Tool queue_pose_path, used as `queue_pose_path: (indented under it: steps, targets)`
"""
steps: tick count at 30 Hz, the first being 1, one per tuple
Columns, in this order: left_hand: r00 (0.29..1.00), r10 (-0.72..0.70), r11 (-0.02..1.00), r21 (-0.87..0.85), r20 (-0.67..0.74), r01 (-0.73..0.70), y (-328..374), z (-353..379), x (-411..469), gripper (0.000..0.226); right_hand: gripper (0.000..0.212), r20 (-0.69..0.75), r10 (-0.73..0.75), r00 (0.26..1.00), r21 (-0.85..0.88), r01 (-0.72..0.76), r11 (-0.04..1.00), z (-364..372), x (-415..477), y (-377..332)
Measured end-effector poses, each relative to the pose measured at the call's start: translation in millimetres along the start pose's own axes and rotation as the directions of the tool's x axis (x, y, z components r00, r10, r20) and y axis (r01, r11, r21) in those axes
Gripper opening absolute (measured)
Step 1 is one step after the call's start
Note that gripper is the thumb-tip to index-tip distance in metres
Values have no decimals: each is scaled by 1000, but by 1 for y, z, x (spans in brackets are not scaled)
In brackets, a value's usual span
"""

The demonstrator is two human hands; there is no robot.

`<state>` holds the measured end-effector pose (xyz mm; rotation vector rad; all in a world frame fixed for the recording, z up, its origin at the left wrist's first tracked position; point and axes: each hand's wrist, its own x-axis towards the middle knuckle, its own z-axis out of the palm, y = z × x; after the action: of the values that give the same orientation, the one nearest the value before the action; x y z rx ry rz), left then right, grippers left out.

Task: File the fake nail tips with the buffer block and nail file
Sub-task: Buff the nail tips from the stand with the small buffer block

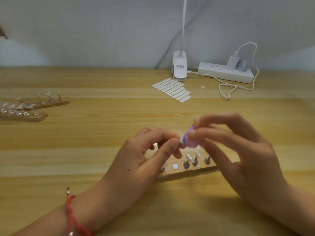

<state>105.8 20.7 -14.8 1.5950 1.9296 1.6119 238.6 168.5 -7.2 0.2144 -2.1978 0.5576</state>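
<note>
Bearing the work: the table (102, 142) is used as the base, with everything laid within reach.
Right hand (238, 150): the buffer block (190, 140) is pinched between thumb and fingertips and held raised, so that one face can be turned to the work.
Left hand (144, 155): a single nail tip (181, 141) is pinched between thumb and forefinger; the grip is taken close to the tip, judged to be for steadiness.
Spare racks (42, 103): two wooden strips of tips are set well to the left, probably to be kept clear of the filing.
Working rack (192, 171): it is laid directly below the hands; tips are stood on metal posts, and one white pad is left bare.
Block: it is held above the rack, between both hands.
Tip: it is pressed against the block's edge; its detail is blurred.
Nail file: none can be seen.
</note>
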Motion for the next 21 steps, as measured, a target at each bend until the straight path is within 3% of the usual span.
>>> queue_pose_path:
  steps: [2, 5, 9, 11, 13, 16, 21]
  targets:
    - [1000, 15, 999, 30, -14, -15, 1, 0, 0, 17, 26, -15, 9, 1000, -9, -9, 1000, -1, 0, 3]
    - [998, 50, 995, 91, -25, -48, 1, 0, 0, 17, 34, 64, -98, 993, 15, 98, 995, 4, -6, 1]
    - [995, 94, 984, 156, -26, -89, 4, -1, 1, 14, 25, 16, -40, 999, -6, 40, 999, -2, -1, 9]
    - [993, 115, 978, 176, -7, -112, 5, 0, 1, 15, 28, 58, -96, 994, 20, 95, 995, -1, -6, 5]
    - [994, 111, 977, 182, -8, -108, 4, 0, 0, 17, 29, 92, -145, 985, 34, 143, 989, 1, -8, 3]
    - [997, 77, 984, 164, -19, -73, 4, -1, 0, 17, 28, 34, -65, 997, 12, 65, 998, -1, -3, 6]
    - [999, 54, 990, 131, -5, -53, 5, 2, -2, 21, 30, 45, -112, 993, 14, 112, 994, 2, -6, 1]
